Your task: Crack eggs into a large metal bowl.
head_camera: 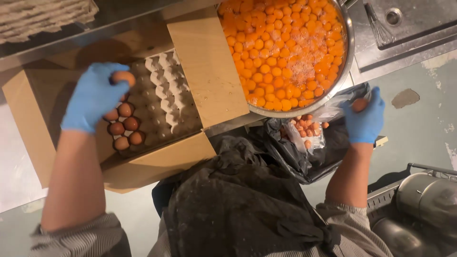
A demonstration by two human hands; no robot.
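Overhead view. My left hand (95,95), blue-gloved, fingers curled around brown egg (124,76), hovers over egg tray (164,95) inside open cardboard box (204,66). Five eggs (124,124) sit in tray beneath. My right hand (365,119), gloved, closed on eggshell (359,104) above black bin bag (295,157). Big metal bowl of yolks (285,47) between hands.
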